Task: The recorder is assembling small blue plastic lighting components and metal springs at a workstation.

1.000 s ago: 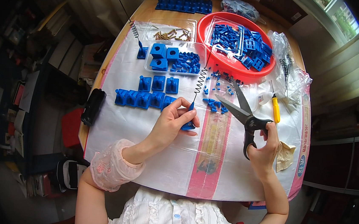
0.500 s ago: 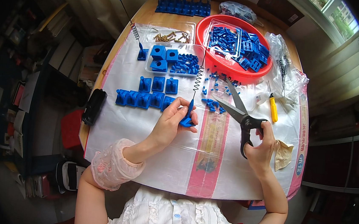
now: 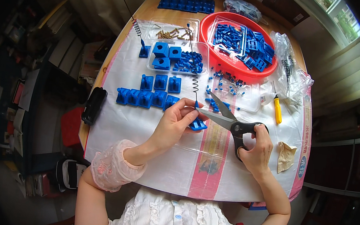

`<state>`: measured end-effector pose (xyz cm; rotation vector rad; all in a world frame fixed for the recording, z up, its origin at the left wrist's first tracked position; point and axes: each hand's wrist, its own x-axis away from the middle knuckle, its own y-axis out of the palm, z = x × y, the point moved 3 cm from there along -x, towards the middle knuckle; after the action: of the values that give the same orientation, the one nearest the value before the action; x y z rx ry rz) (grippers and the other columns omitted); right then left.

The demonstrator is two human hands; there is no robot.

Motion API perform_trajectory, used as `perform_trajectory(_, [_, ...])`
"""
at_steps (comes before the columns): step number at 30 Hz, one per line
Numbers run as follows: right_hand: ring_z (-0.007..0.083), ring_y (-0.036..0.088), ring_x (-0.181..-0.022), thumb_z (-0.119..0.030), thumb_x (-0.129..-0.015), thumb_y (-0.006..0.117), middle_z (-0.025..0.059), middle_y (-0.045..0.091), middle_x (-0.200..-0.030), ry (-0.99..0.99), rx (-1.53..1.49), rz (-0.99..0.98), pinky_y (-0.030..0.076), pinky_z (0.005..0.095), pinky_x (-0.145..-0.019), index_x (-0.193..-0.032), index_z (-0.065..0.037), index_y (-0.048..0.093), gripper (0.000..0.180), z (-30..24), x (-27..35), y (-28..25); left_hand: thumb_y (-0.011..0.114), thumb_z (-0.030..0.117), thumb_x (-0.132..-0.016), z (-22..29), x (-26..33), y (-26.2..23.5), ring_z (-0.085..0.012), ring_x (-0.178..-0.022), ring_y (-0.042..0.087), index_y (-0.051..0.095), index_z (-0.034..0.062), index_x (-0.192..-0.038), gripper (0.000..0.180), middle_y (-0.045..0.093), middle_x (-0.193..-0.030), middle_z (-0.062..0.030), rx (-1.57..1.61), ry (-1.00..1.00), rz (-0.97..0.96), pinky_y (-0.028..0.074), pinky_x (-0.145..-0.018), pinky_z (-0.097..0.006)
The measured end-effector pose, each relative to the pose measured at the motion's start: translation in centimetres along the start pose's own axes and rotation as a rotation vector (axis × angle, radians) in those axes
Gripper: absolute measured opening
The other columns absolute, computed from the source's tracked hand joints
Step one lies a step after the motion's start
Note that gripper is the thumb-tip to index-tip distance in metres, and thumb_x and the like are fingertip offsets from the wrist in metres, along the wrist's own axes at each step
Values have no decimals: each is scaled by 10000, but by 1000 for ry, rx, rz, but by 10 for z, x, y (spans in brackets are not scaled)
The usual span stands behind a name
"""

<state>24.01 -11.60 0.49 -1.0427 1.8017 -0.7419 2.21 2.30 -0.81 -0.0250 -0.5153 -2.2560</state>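
My left hand (image 3: 175, 122) pinches a small blue plastic block (image 3: 197, 124) that carries an upright metal spring rod (image 3: 194, 80). My right hand (image 3: 257, 148) grips black-handled scissors (image 3: 230, 122), blades apart, their tips right at the base of the rod beside my left fingertips. Both hands hover over a white plastic sheet (image 3: 143, 139) covering the round wooden table. A row of blue blocks (image 3: 145, 97) lies just left of my left hand.
A red bowl (image 3: 206, 27) of blue parts sits at the back right, clear trays (image 3: 170, 32) of blocks and screws at the back centre. A yellow-handled tool (image 3: 277, 110), a crumpled cloth (image 3: 286, 155), plastic bags (image 3: 290, 73) and a black device (image 3: 93, 105) ring the sheet.
The scissors have swung left and down, from pointing up over the small parts to meeting the rod's base at my left fingertips. My left hand has barely shifted.
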Motion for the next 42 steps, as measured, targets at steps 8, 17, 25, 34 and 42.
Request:
perform_trajectory(8, [319,525,-690,-27,-529,712,128,495,-796,2,-4,-19,418,418,-606,-910,-6,483,444,2,-1,-1,520,111,-1030,3,-1,1,-155,-1063,656,531,15,-1343,328,675,-1136,-81,40,1,-19,595,-853,-326])
perform_trajectory(17, [323,541,-706,-28,-522,709,136,506,-805,8,-14,-37,432,416,-614,-935,5,493,468,1,0,-1,489,92,-992,0,-3,-3,-140,-1021,608,503,-11,-1354,377,618,-1098,-85,66,11,-66,566,-877,-325])
perform_trajectory(25, [326,546,-712,-23,-519,710,137,512,-813,12,-26,-34,436,413,-621,-943,2,492,478,3,1,0,451,86,-969,0,-3,-3,-142,-1031,582,472,-18,-1340,386,586,-1133,-96,109,9,-80,497,-870,-296])
perform_trajectory(34, [325,542,-707,-22,-516,711,136,509,-812,10,-25,-38,436,416,-618,-946,0,489,484,3,1,0,482,130,-1014,1,0,1,-79,-943,553,481,18,-1326,332,594,-1031,-41,33,-2,-74,454,-788,-239])
perform_trajectory(42, [327,547,-709,-27,-520,722,138,517,-819,15,-28,-37,438,416,-619,-945,0,490,485,3,2,1,455,163,-1069,-2,0,1,-42,-910,546,496,33,-1295,264,591,-968,-12,-78,25,-58,451,-758,-174])
